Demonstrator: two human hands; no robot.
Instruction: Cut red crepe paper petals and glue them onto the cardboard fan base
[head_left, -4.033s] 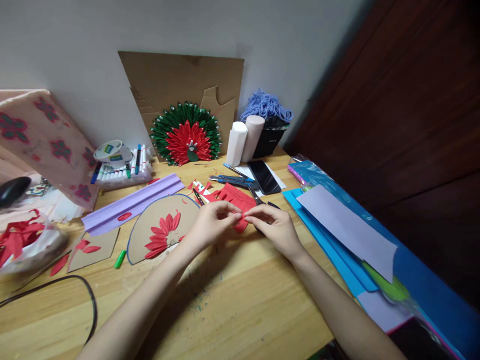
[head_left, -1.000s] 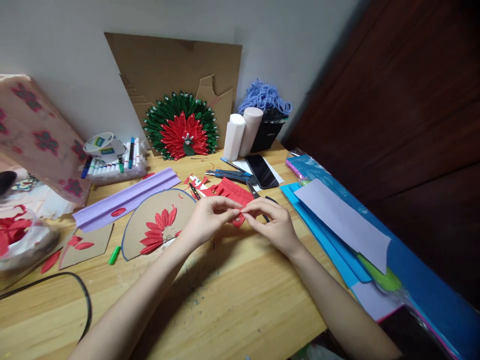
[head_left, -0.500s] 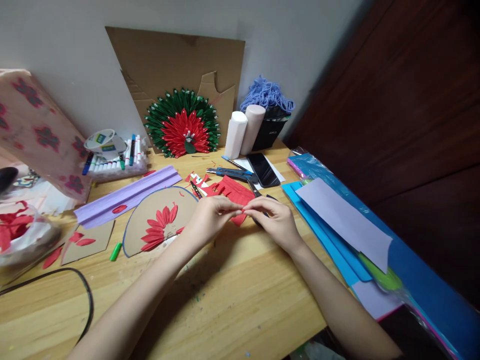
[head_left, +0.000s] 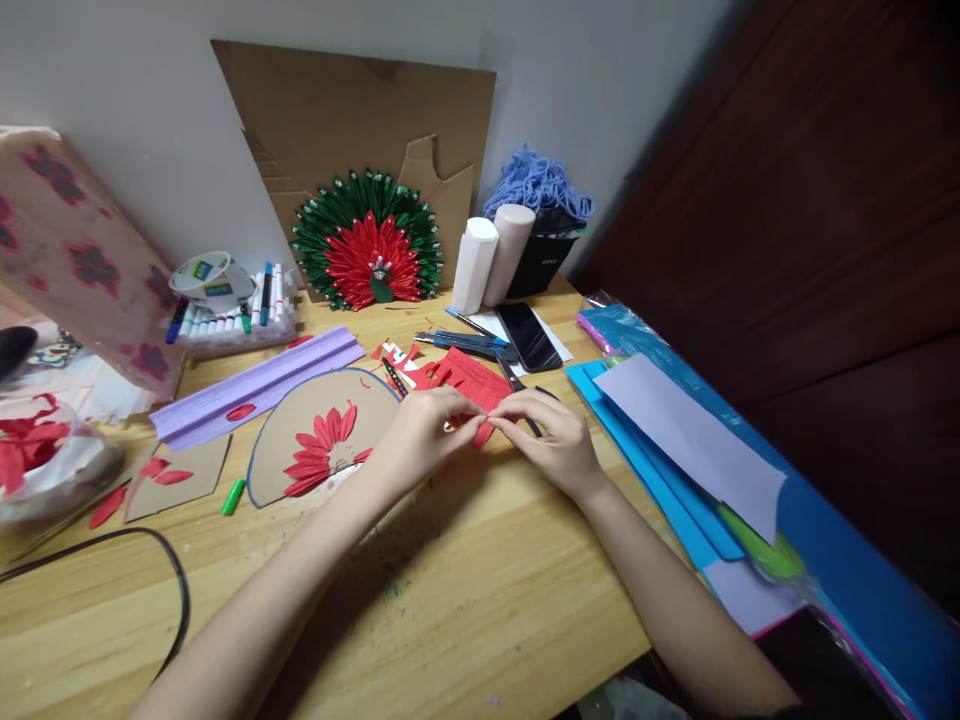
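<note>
Fingertips of my left hand (head_left: 429, 432) and my right hand (head_left: 550, 438) meet in a pinch above the wooden table. Between them is a tiny red crepe paper piece (head_left: 487, 418), mostly covered by the fingers. Just behind the hands lies a cut red crepe paper sheet (head_left: 478, 378) with scraps, beside scissors (head_left: 511, 374) partly hidden by it and my right hand. Left of my left wrist, a rounded cardboard piece (head_left: 281, 430) with a blue edge carries a fan of red paper petals (head_left: 322, 447). My left forearm covers part of this cardboard.
A finished green-and-red paper fan (head_left: 375, 245) leans on cardboard (head_left: 352, 110) at the wall. Nearby are a phone (head_left: 529, 337), a box cutter (head_left: 461, 343), markers (head_left: 225, 318), a purple paper strip (head_left: 259, 388) and loose petals (head_left: 174, 477). Blue folders (head_left: 652, 470) line the right edge.
Both hands stay pinched together at nearly the same place, with the fingers shifted slightly. Less red shows between the fingertips. The camera view has tilted a little.
</note>
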